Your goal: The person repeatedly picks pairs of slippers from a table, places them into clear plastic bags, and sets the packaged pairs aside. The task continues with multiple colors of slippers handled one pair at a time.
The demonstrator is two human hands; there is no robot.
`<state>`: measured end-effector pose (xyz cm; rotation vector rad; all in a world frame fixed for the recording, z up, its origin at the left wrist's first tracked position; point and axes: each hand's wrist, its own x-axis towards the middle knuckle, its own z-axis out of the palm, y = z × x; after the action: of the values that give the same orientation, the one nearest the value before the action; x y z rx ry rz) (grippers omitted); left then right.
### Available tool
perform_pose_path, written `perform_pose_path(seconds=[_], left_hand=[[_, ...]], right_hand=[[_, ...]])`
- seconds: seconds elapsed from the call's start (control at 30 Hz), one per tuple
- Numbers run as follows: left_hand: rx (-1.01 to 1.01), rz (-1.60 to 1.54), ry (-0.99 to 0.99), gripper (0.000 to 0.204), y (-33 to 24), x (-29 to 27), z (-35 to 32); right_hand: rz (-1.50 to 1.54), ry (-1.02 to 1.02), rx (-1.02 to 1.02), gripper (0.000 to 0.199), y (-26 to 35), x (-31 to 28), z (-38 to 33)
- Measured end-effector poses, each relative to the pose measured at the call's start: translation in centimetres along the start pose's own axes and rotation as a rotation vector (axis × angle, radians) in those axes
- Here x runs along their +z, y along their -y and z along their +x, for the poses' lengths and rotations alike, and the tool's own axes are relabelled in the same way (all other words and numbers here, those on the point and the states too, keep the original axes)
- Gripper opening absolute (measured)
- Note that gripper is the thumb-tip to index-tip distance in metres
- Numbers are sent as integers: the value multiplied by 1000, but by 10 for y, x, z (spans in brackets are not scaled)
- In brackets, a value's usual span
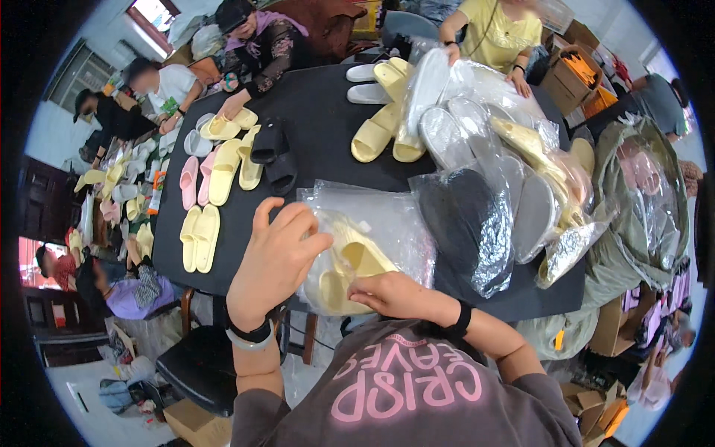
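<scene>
A clear plastic bag (406, 216) lies at the near edge of the table, with a pair of pale yellow slippers (365, 257) inside it. My right hand (402, 296) pinches the bag's near side, by the slippers; the bit between its fingertips is small and partly hidden. Raised over the bag's left side, my left hand (275, 257) is open, its fingers bent and apart, with nothing seen in it. Black slippers in clear plastic (462, 223) lie just right of the bag.
Bagged grey slippers (532, 208) and yellow ones pile up at the right. Loose yellow slippers (201, 238), pink slippers (190, 181) and black slippers (279, 160) lie at the left. Co-workers sit around the black table (313, 112). A black chair (197, 369) stands near left.
</scene>
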<state>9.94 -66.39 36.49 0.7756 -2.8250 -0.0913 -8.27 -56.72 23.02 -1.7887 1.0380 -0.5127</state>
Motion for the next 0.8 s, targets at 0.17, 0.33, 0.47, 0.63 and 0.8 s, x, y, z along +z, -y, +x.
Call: perform_pose_path(seconds=[0.17,0.33,0.47,0.63,0.8], left_hand=[[73,-53,-207,24,-33,19,14],[4,-254,-235,39,-36,92,7],[-400,-198,-205,42,7,151,-38],[-805,-246,-140,41,63,247,-137],[-1164,-681,-186,40,109,372,-202]], right_hand=[[288,-112,-193,22,-19,-9,-3],[414,139,21,28,-97,2,-31],[625,63,266,34,-169,35,-55],[1040,-235,342,45,-158,22,-49],[1664,-446,361,63,-166,37,-46]])
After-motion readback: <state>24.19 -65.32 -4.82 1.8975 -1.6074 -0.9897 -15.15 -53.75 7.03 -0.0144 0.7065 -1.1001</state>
